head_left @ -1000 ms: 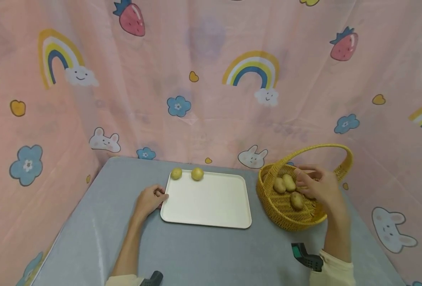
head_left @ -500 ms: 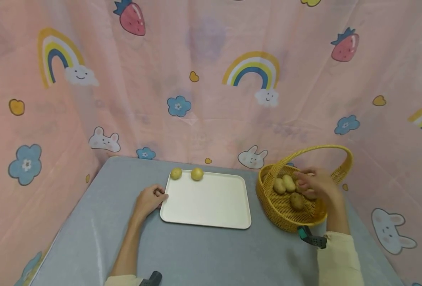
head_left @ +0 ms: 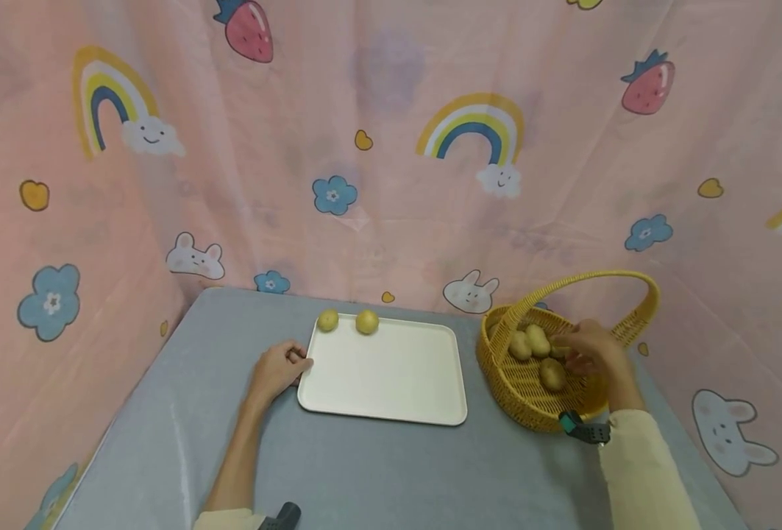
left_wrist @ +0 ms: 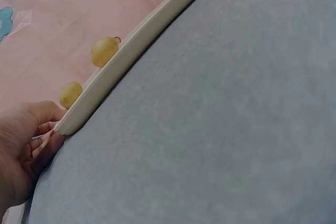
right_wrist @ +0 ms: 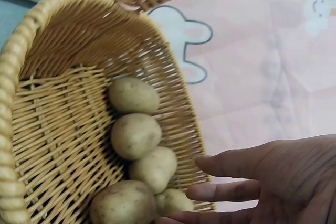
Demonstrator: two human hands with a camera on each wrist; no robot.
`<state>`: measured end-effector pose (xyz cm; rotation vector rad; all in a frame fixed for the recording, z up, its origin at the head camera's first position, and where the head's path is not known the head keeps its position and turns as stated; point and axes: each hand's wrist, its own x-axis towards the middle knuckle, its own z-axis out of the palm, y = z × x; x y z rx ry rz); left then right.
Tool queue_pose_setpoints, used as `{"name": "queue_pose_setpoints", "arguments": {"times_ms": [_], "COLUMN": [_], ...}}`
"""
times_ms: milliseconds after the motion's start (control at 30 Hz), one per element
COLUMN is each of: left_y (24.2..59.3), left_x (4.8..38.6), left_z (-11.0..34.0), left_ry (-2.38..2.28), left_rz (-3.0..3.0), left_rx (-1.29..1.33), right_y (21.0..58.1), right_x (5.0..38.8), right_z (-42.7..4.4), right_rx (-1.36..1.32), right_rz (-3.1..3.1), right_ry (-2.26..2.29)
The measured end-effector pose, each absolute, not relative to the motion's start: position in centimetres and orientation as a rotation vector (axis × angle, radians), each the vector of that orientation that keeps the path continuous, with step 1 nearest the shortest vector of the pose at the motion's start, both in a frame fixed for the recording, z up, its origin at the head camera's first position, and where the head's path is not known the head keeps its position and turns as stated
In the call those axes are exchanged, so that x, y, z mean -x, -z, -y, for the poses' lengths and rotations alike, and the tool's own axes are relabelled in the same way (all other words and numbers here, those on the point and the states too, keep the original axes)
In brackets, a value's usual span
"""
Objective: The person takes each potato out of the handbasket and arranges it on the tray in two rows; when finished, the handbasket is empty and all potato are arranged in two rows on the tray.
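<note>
1. Yellow wicker basket with a tall arched handle (head_left: pixel 516 410): over the last second the person's right hand (head_left: pixel 592 350) has dipped lower inside it, and the cream sleeve (head_left: pixel 645 471) has come further forward above the grey cloth-covered tabletop (head_left: pixel 377 471).
2. To my eye that means a pick is under way but not made. The right grip looks spread, thumb well apart from the fingers, beside the pale tan, rounded potatoes (right_wrist: pixel 136 136) in the basket, five of which I can count from the right wrist.
3. Across the tabletop, little has changed: the left hand (head_left: pixel 279 368) stays put, its grip pinching the left edge of the white rectangular tray (head_left: pixel 391 375). Two small yellowish round potatoes (head_left: pixel 367 322) sit by the tray's far rim, near its left corner.
4. Hard to make out: the right hand's lower fingers run off the bottom of its wrist view, so I can't tell whether a fingertip touches the lowest potato. From the head, that hand covers part of the basket's inside. The left wrist view shows the tray nearly edge-on.
</note>
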<state>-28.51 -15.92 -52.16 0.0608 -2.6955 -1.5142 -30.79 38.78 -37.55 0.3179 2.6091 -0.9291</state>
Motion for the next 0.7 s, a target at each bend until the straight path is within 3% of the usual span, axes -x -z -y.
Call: {"name": "queue_pose_setpoints", "arguments": {"times_ms": [433,700], "left_y": [52.2,52.3], "left_x": [28.6,28.6], "left_z": [15.9,15.8], "left_ry": [1.523,1.526], "left_rz": [2.689,2.681], "left_rx": [-0.074,-0.069], "right_y": [40.6,40.5], "right_x": [32.1,31.8], "right_z": [-39.6,-39.3], "right_rx": [-0.06,-0.227], "right_rz": [-2.672,-2.582], "right_ry": [0.59,0.705]}}
